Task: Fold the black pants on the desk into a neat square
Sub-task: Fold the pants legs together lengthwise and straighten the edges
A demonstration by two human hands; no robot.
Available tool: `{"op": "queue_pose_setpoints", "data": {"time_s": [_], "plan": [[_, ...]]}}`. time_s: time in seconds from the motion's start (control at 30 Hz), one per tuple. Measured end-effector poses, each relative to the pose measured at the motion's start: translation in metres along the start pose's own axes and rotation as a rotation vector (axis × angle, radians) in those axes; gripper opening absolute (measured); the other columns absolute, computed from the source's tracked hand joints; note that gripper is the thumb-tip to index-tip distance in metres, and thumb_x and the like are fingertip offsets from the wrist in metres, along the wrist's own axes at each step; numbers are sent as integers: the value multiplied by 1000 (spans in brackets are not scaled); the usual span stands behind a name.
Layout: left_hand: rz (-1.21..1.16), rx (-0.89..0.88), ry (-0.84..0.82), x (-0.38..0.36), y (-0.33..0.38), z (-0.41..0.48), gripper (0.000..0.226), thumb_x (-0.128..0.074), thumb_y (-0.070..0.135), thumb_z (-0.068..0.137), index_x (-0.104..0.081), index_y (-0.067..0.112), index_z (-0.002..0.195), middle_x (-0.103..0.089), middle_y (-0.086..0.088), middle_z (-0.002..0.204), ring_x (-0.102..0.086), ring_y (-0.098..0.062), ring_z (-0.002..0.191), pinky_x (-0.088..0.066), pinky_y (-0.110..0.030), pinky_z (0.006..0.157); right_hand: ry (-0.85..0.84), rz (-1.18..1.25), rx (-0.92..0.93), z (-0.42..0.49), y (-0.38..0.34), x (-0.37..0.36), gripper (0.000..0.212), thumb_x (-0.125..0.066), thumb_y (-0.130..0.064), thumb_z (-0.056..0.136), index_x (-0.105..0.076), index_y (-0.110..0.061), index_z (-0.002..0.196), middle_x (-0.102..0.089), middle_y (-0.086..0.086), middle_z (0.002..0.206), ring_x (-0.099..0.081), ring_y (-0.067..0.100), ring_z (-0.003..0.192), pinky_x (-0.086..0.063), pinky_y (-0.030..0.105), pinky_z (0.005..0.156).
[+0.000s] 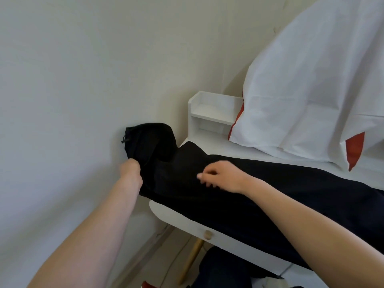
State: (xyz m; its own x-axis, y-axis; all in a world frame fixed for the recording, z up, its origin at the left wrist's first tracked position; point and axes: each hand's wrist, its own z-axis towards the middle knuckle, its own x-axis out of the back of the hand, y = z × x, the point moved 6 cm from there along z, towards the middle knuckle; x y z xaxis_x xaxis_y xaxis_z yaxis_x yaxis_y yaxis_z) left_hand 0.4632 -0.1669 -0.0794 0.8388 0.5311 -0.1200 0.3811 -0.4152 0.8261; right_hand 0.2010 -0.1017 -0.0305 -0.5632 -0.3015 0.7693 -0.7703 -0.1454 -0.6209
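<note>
Two grips are at work on the black pants [291, 190], which are laid lengthwise across the white desk [178, 217] from 3 o'clock towards 9 o'clock, with one end carried past the desk's 9 o'clock edge. That end, marked by a cord toggle [124, 140], is held up off the desk by the left grip [131, 171]. Its fingers are buried in the cloth and are judged to be closed round a fold of it. The right grip [220, 176] is set on the pants near the middle of the view, knuckles up and fingers curled down onto the fabric. Whether a pinch of cloth is taken or the fabric is only pressed cannot be told, as the fingertips are blurred.

The step in hand is judged to be the first fold, with the raised end to be brought over towards 3 o'clock. It would be done well if the right grip were used as the anchor along the intended crease, so that the cloth beneath is not dragged. The raised end should be lifted clear, spread to full width and laid edge on edge. Any bunching under the left grip should be smoothed out before the end is set down. Care is needed at 1 o'clock, where a white cloth with red patches [311, 90] lies just beside the pants, next to a small white shelf unit [209, 113] at 12 o'clock.
</note>
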Motion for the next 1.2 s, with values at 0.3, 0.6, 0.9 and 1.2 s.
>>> {"op": "queue_pose_setpoints", "data": {"time_s": [0.3,0.6,0.9,1.2], "plan": [[138,-128,56,1,-6,-4,39,-57,13,82,-53,4,121,-57,-10,105,-56,-33,97,-48,-41,90,190,-396,-366,19,77,17,88,-46,-69,87,-19,-18,153,-29,9,156,-17,30,148,-5,57,117],[307,-366,133,-24,-18,-15,33,-46,22,98,-49,5,126,-58,-15,121,-56,-32,99,-46,-41,88,424,-551,-213,5,96,22,27,-40,-40,101,-56,-20,110,-54,-1,109,-48,23,108,-26,41,102],[294,-438,180,-51,-23,-39,39,-40,22,103,-37,6,139,-54,-16,132,-55,-35,116,-39,-33,85,393,-565,-232,0,117,36,26,-41,-34,102,-55,-20,119,-49,2,117,-43,26,115,-22,45,108],[162,-344,116,-78,-46,-61,41,-43,18,100,-38,4,138,-56,-14,126,-56,-30,106,-42,-32,83,382,-604,-392,-36,157,68,23,-41,-33,102,-55,-18,113,-47,4,115,-42,27,115,-23,50,109]]}}
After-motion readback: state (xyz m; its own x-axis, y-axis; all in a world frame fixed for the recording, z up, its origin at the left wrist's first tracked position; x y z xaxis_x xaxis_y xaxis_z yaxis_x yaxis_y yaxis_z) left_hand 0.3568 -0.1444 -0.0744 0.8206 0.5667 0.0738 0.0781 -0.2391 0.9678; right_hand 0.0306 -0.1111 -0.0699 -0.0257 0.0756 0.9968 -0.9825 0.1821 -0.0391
